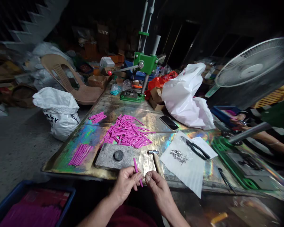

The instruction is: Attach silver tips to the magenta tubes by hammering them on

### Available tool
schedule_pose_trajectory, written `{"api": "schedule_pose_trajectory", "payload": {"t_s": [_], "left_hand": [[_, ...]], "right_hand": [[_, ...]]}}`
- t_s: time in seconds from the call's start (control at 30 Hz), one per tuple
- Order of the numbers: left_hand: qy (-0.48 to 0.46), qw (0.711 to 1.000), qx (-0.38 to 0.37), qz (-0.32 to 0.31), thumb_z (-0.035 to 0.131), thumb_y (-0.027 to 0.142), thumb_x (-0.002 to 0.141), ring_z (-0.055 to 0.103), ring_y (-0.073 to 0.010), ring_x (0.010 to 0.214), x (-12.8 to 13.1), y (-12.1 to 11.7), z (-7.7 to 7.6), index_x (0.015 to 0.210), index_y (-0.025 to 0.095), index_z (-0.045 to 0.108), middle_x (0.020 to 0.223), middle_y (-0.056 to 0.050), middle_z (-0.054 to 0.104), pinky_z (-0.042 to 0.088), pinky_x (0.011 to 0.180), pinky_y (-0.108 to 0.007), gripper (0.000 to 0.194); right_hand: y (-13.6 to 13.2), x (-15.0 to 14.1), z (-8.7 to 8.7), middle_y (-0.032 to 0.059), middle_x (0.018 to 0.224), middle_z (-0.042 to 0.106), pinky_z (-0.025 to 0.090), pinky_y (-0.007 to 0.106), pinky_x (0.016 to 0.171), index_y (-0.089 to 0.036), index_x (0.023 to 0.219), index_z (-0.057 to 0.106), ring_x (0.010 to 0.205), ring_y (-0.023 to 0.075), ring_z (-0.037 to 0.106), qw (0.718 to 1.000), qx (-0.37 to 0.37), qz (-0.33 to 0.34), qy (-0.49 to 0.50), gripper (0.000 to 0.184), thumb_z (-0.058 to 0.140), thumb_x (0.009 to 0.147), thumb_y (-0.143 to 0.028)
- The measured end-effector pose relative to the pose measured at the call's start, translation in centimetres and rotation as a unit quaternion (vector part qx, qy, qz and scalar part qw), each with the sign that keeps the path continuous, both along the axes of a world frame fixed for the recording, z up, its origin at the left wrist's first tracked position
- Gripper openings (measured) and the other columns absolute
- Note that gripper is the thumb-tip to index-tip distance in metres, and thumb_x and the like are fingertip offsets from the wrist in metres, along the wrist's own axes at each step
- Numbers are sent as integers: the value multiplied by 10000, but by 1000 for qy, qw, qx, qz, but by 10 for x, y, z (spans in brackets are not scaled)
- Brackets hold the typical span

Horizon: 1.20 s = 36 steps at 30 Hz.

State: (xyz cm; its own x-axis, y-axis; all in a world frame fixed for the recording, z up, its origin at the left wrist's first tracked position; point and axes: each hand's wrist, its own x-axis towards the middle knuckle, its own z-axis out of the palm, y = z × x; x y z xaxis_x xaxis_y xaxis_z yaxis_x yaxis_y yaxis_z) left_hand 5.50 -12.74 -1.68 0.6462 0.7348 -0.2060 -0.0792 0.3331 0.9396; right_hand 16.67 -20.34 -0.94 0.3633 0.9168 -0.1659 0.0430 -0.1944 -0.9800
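Observation:
In the fingers of my left hand (125,183) a thin magenta stick (135,164) is pinched, tilted, near the table's front edge. My right hand (158,188) is close beside it, thumb and fingertips pressed together; whatever they grip is too small to make out. Just beyond lies a grey stone block (103,160) with a dark round disc (118,155) on top. A hammer (157,162) rests to the block's right. Behind the block spreads a heap of magenta sticks (126,132), with two smaller bundles at the left. Small pointed metal pieces (178,156) lie on a white sheet (191,178).
Black-handled pliers (197,149) and a phone (168,123) lie at the right. A green hand press (144,63) stands at the back near a white plastic bag (183,94). Another person's arm (257,134) is at far right, by a second green press (227,148).

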Motion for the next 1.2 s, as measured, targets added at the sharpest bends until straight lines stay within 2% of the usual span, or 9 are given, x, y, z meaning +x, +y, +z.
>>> {"api": "schedule_pose_trajectory", "payload": {"t_s": [0.13, 0.3, 0.87, 1.2], "left_hand": [[-58, 989, -110, 85, 684, 386, 610, 518, -102, 535, -1, 3, 3, 693, 126, 587, 625, -8, 597, 383, 436, -180, 289], [-85, 978, -158, 110, 727, 355, 567, 544, -111, 551, 0, 2, 7, 710, 126, 591, 631, -11, 618, 404, 453, -187, 302], [-100, 977, -150, 115, 723, 338, 594, 522, -82, 501, 2, -4, 1, 674, 121, 605, 613, -7, 628, 420, 469, -185, 260], [-63, 990, -52, 116, 669, 366, 655, 473, -55, 444, 1, -5, -11, 681, 122, 616, 602, -3, 628, 385, 464, -177, 251]], "right_hand": [[0, -8, 2, -65, 544, 301, 223, 220, 465, -204, 579, 391, 499, 95, 252, 995, -34, -33, 84, 397, 535, 672, -562], [1, -14, 1, -80, 511, 270, 159, 218, 444, -205, 561, 370, 477, 79, 186, 988, -41, -32, 149, 422, 557, 649, -573], [-2, -17, -13, -84, 490, 293, 140, 214, 431, -191, 577, 413, 460, 71, 191, 973, -28, -65, 219, 392, 602, 644, -528], [1, -19, -24, -73, 477, 346, 158, 220, 441, -187, 573, 422, 459, 75, 227, 970, 6, -59, 236, 349, 595, 685, -468]]}}
